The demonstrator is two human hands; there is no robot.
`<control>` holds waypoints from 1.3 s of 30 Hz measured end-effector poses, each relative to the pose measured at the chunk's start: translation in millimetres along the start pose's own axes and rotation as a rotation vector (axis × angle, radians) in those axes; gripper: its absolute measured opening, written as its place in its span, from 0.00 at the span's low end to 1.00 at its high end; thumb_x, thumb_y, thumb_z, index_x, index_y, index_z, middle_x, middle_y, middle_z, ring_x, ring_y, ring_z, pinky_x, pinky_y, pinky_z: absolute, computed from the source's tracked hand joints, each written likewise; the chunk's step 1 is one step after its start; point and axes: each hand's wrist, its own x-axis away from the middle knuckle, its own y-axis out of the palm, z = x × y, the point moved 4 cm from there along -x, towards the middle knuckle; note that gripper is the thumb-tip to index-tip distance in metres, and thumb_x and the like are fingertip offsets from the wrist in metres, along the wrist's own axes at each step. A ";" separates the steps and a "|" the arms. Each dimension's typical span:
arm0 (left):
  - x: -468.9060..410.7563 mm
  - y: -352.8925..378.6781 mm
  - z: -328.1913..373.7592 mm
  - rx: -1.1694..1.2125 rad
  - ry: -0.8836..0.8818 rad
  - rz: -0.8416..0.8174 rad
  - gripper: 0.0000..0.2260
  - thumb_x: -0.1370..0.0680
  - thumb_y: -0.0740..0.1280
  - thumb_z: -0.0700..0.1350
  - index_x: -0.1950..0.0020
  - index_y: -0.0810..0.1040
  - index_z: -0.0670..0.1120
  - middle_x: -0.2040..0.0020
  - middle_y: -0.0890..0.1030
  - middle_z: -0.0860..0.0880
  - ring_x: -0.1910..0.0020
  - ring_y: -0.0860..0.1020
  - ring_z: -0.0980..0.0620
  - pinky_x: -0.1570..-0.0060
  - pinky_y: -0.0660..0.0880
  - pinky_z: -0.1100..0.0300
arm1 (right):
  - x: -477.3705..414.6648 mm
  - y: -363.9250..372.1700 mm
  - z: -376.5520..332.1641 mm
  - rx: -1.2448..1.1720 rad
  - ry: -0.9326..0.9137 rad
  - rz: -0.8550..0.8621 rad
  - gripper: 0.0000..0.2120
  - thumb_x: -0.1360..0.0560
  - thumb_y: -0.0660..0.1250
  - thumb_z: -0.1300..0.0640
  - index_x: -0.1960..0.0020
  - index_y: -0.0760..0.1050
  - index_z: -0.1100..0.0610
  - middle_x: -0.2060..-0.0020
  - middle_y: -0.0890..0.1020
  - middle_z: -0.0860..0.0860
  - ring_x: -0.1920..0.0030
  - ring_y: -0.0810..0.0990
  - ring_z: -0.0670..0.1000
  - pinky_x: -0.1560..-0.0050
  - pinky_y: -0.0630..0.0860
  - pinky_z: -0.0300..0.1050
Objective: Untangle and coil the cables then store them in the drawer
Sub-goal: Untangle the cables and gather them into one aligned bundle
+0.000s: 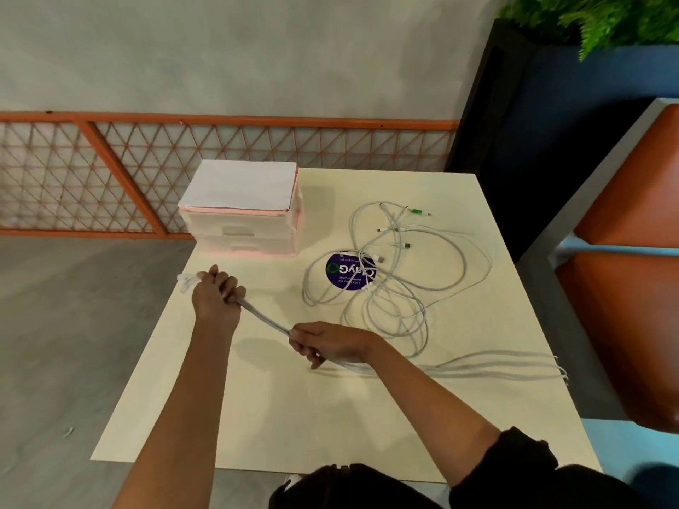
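There is one view only, from a camera on the person's head. It faces forward and steeply down over a cream table [257, 416]. It is close enough that both forearms enter from the bottom edge, and the left hand [215, 299] and right hand [330, 343] sit mid-frame. The wide lens bows the table's edges and takes in a lattice railing [110, 170] beyond. The cable bundle [496, 365] smears at right, perhaps from motion.

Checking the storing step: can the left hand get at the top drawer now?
Probably yes for reach: the left hand is close to the top drawer, with only bare table between. But it grips the cable bundle, so pulling looks awkward.
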 end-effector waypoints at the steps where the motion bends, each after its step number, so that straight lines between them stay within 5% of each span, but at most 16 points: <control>1: -0.4 -2.0 0.8 -0.007 0.006 0.018 0.18 0.15 0.48 0.49 0.62 0.66 0.48 0.77 0.62 0.55 0.82 0.58 0.58 0.82 0.55 0.67 | -0.3 2.7 0.7 -0.006 0.011 -0.029 0.15 0.17 0.51 0.49 0.59 0.67 0.53 0.66 0.66 0.48 0.66 0.65 0.47 0.58 0.70 0.40; 7: 0.9 -7.3 8.5 -0.080 0.098 0.126 0.18 0.15 0.50 0.50 0.63 0.65 0.48 0.75 0.62 0.54 0.82 0.59 0.58 0.83 0.56 0.67 | 0.8 10.5 10.4 -0.053 0.101 -0.161 0.16 0.17 0.52 0.52 0.60 0.68 0.55 0.67 0.67 0.49 0.66 0.67 0.46 0.58 0.70 0.40; 11: 5.4 0.2 9.3 -0.189 0.152 0.125 0.17 0.15 0.50 0.49 0.65 0.61 0.49 0.69 0.57 0.52 0.81 0.56 0.58 0.82 0.52 0.66 | -2.5 -0.7 12.8 -0.014 0.174 -0.144 0.15 0.18 0.53 0.48 0.52 0.75 0.54 0.57 0.78 0.50 0.58 0.77 0.46 0.53 0.74 0.38; 14: 9.9 7.5 12.6 -0.192 0.143 0.084 0.18 0.17 0.53 0.53 0.66 0.60 0.49 0.74 0.58 0.53 0.81 0.55 0.58 0.82 0.51 0.67 | -10.9 -30.9 30.4 -0.017 0.236 0.254 0.12 0.18 0.57 0.54 0.52 0.76 0.57 0.57 0.80 0.53 0.57 0.79 0.50 0.59 0.74 0.39; 17: 13.4 9.9 14.4 -0.257 0.146 0.043 0.19 0.17 0.55 0.55 0.66 0.57 0.50 0.77 0.57 0.55 0.79 0.53 0.57 0.79 0.49 0.66 | -14.1 -61.9 53.7 0.394 0.323 0.655 0.04 0.24 0.62 0.62 0.50 0.72 0.60 0.47 0.78 0.60 0.46 0.77 0.58 0.49 0.74 0.47; 20: 14.6 9.2 9.5 -0.281 0.113 -0.020 0.19 0.16 0.52 0.52 0.67 0.56 0.50 0.77 0.56 0.55 0.75 0.50 0.54 0.78 0.48 0.65 | -18.1 -63.2 63.8 0.592 0.375 0.781 0.18 0.25 0.67 0.59 0.39 0.66 0.63 0.39 0.68 0.60 0.39 0.69 0.59 0.39 0.68 0.49; 22: 13.6 5.5 10.2 -0.283 0.094 -0.039 0.19 0.16 0.50 0.52 0.67 0.58 0.50 0.76 0.57 0.55 0.74 0.49 0.54 0.79 0.49 0.65 | -16.4 -62.9 63.6 0.539 0.384 0.886 0.21 0.25 0.67 0.61 0.36 0.62 0.63 0.37 0.65 0.60 0.39 0.70 0.61 0.41 0.71 0.52; 28: 11.2 -3.6 16.2 -0.309 0.083 -0.056 0.19 0.16 0.50 0.52 0.66 0.63 0.49 0.76 0.59 0.55 0.80 0.54 0.58 0.81 0.50 0.65 | -15.7 -70.3 75.2 0.617 0.522 0.701 0.15 0.21 0.57 0.61 0.35 0.61 0.60 0.38 0.71 0.58 0.40 0.75 0.61 0.44 0.71 0.52; 35: 7.8 1.8 16.1 -0.334 0.076 -0.067 0.19 0.16 0.51 0.53 0.65 0.64 0.48 0.75 0.60 0.55 0.80 0.56 0.58 0.81 0.52 0.66 | -1.3 -106.1 71.7 0.665 0.718 0.723 0.17 0.22 0.60 0.61 0.34 0.68 0.61 0.37 0.73 0.57 0.36 0.74 0.58 0.40 0.72 0.49; 39: 5.4 7.6 13.3 -0.355 0.082 -0.061 0.18 0.16 0.51 0.53 0.64 0.66 0.48 0.75 0.62 0.55 0.80 0.57 0.59 0.81 0.53 0.67 | -7.7 -135.3 56.3 0.594 0.674 0.647 0.15 0.26 0.65 0.54 0.42 0.73 0.59 0.44 0.78 0.56 0.41 0.77 0.57 0.45 0.74 0.48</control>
